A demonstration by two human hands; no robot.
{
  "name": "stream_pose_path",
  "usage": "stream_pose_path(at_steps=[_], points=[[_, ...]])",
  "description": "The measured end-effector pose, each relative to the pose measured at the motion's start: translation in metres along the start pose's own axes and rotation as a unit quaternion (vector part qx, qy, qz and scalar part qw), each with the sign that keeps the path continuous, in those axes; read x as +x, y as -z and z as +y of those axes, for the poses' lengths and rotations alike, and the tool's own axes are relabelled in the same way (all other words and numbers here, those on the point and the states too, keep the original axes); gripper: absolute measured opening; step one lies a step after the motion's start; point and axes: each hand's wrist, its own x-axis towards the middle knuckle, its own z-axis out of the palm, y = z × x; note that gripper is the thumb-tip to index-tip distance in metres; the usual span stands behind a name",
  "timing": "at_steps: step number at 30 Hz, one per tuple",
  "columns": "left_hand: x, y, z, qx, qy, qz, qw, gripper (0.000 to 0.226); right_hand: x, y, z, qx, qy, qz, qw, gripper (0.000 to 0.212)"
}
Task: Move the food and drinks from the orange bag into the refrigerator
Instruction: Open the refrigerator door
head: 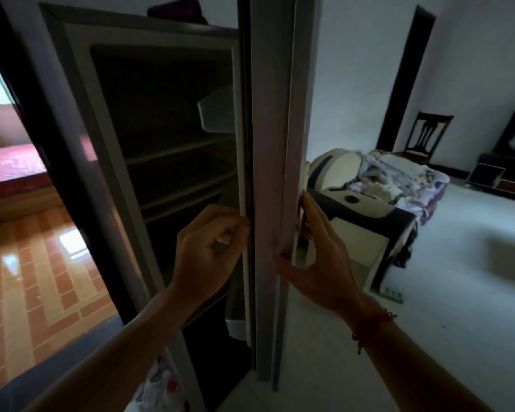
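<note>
On my left the refrigerator (167, 144) stands open, its shelves dark and bare. My left hand (208, 251) curls its fingers onto the inner edge of the door (269, 173), while my right hand (315, 257) wraps the outer edge, fingers hidden behind it. The orange bag is out of view. I judge the door could swing shut and pinch my left fingers.
</note>
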Motion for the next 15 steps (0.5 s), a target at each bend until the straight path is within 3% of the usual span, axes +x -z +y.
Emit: stream_pose_path(at_steps=[3,9,15], points=[[0.003,-0.008,-0.015,0.001,-0.005,-0.033,0.999,0.022,-0.009,0.024,0.008,-0.005,-0.019,0.012,1.000,0.094],[0.007,-0.027,-0.039,0.011,-0.005,-0.209,0.978,0.037,-0.027,0.060,0.023,-0.076,-0.055,0.066,0.993,0.069],[0.019,-0.069,-0.045,0.007,-0.053,-0.232,0.971,0.023,-0.044,0.089,0.038,-0.063,-0.107,0.104,0.987,0.039]])
